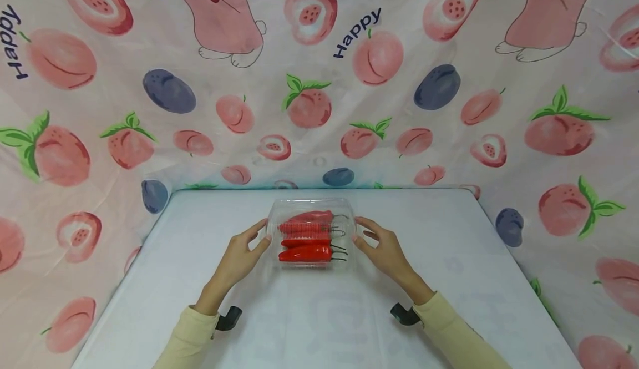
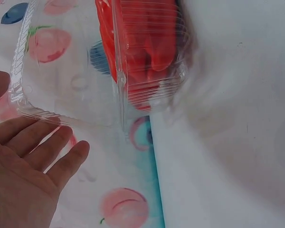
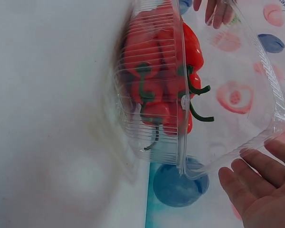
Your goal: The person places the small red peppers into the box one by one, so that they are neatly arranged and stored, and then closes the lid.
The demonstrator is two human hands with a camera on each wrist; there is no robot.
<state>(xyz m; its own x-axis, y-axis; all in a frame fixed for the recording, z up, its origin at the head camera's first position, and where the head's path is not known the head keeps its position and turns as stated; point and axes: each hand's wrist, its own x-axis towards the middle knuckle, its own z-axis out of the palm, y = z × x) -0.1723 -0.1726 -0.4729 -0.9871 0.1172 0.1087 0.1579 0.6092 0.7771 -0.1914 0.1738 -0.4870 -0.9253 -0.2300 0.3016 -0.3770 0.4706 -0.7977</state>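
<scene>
A clear plastic clamshell box (image 1: 312,205) stands on the table with several red chili peppers (image 1: 305,254) in its base, green stems toward the right. Its hinged lid (image 3: 270,71) is raised, standing up from the base in both wrist views. My left hand (image 1: 243,255) holds the left edge of the lid, thumb on one side and fingers on the other. At the opposite edge, my right hand (image 1: 386,252) holds the lid the same way, its fingertips right at the rim in the right wrist view.
The white-covered table (image 1: 199,219) extends around the box. A fruit-patterned cloth (image 1: 319,80) hangs behind and along both sides. Black curved wrist mounts (image 1: 229,319) stick out inward from both sleeves.
</scene>
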